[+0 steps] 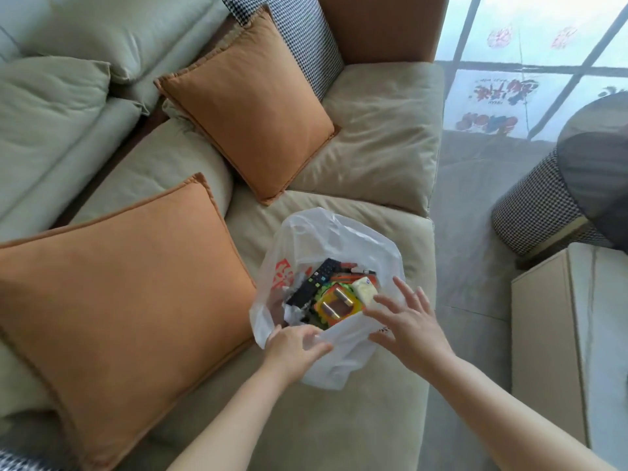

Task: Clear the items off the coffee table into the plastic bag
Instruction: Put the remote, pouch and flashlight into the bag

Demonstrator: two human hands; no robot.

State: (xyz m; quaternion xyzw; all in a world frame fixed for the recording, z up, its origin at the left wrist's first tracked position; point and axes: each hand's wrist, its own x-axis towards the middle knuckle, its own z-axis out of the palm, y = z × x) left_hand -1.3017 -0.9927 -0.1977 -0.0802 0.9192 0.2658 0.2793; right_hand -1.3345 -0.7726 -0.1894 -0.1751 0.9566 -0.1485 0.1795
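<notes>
Our left hand (295, 345) pinches the plastic bag (339, 239) rim at six o'clock. Our right hand (406, 322) hovers spread, holding nothing, at four o'clock; a remote control (311, 282) lies inside.

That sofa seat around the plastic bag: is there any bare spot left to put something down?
Yes. Bare cushion lies beyond the plastic bag, toward the smaller orange pillow, and in front of it between the forearms. Crowded: the large orange pillow borders the bag's left, and the left hand and right hand are at its rim.
</notes>
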